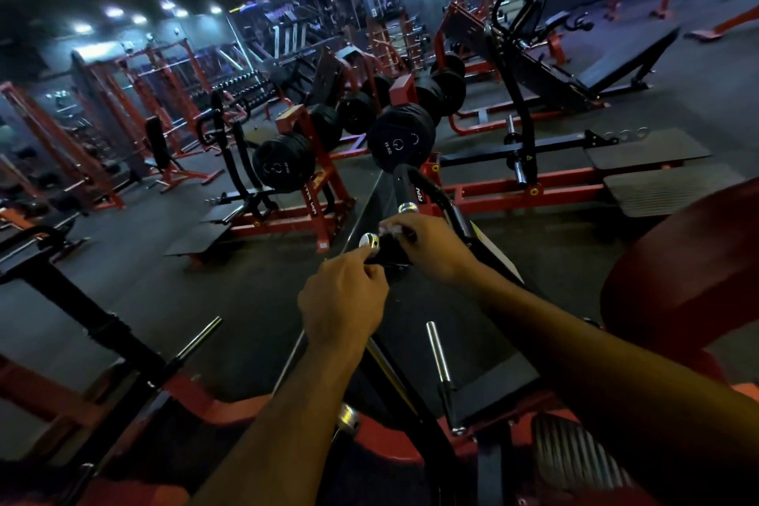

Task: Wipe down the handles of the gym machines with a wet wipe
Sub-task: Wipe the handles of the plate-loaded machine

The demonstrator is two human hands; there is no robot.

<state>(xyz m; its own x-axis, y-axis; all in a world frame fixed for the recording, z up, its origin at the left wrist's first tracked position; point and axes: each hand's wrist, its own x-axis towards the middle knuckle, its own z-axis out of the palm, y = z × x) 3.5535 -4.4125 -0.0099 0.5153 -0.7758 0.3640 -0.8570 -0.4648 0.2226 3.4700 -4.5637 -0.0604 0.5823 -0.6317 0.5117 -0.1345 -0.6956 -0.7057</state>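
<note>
A black machine handle point(386, 255) with a chrome end cap point(368, 240) sits at the centre, just in front of me. My right hand point(427, 249) is closed around it from the right, and a pale wet wipe point(390, 229) shows at its fingertips. My left hand point(345, 302) is curled below the handle's end, its forefinger touching the chrome cap. A second black handle point(404, 185) with its own chrome cap point(407, 208) curves up just behind.
Black weight plates point(400, 138) hang on red racks behind the handles. A red seat pad point(694, 259) fills the right side. Chrome plate pegs point(437, 349) stick up below my arms. A black bar point(74, 304) crosses at lower left. Red machines stand on the dark floor all around.
</note>
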